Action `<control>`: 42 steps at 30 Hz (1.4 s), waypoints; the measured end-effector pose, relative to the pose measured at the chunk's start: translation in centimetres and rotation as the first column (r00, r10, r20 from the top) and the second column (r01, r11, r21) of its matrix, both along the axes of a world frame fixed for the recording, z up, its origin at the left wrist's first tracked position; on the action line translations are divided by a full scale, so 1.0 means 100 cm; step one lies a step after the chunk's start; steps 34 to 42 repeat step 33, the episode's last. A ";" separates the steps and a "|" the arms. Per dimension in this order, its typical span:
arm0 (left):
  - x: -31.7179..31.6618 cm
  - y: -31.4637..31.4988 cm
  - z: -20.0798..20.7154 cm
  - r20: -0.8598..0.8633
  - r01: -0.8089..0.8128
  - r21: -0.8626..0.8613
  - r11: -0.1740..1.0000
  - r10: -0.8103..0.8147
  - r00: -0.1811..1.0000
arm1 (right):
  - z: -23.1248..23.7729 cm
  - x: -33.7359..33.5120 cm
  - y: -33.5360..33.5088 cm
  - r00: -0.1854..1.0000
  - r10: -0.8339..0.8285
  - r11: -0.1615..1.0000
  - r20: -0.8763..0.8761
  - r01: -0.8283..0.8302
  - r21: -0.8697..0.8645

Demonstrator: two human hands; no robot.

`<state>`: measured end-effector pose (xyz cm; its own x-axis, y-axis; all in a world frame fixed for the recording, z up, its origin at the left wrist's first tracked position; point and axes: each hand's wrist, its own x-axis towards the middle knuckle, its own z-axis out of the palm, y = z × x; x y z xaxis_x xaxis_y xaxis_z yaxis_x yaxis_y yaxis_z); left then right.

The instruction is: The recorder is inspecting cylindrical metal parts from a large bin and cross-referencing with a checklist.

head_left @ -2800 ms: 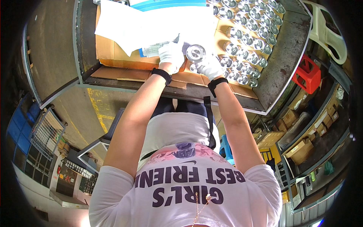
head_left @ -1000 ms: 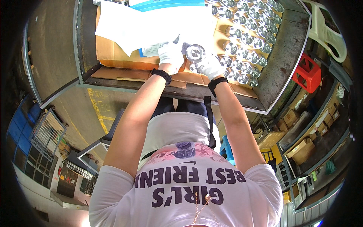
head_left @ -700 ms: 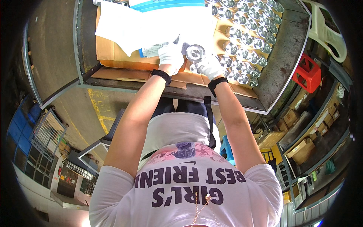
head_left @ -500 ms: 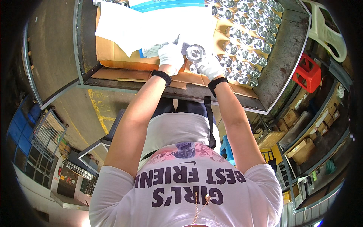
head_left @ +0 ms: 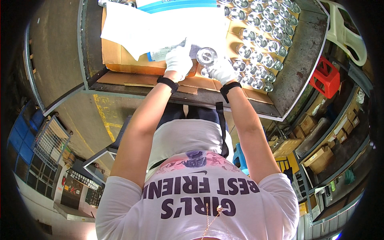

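Both my hands wear white gloves and black wristbands. My left hand [head_left: 179,61] and my right hand [head_left: 222,71] together hold a round shiny metal part [head_left: 207,56] just above the near edge of the metal table [head_left: 298,64]. The part's flat circular face points toward me. My left fingers grip its left side, my right fingers its lower right. Under my left hand lie white paper sheets [head_left: 160,28] on a brown cardboard layer [head_left: 120,60].
Several rows of similar shiny metal parts [head_left: 264,36] stand on cardboard at the table's right half. A red plastic crate [head_left: 326,76] and a pale plastic chair [head_left: 348,34] sit to the right. Cardboard boxes [head_left: 320,156] fill shelves at lower right.
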<state>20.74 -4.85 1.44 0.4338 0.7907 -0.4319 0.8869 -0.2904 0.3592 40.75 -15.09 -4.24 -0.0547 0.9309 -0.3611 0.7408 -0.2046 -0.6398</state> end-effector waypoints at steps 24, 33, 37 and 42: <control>-0.099 0.055 -0.012 0.155 -0.793 0.172 0.585 0.779 0.608 | -0.008 0.003 0.001 0.987 -0.122 0.991 -0.105 0.127 0.041; -0.139 0.056 -0.032 0.469 -0.826 -0.153 0.542 0.776 0.421 | 0.012 -0.004 0.011 0.996 -0.019 1.000 0.088 0.019 -0.004; -0.139 0.056 -0.032 0.469 -0.826 -0.153 0.542 0.776 0.421 | 0.012 -0.004 0.011 0.996 -0.019 1.000 0.088 0.019 -0.004; -0.139 0.056 -0.032 0.469 -0.826 -0.153 0.542 0.776 0.421 | 0.012 -0.004 0.011 0.996 -0.019 1.000 0.088 0.019 -0.004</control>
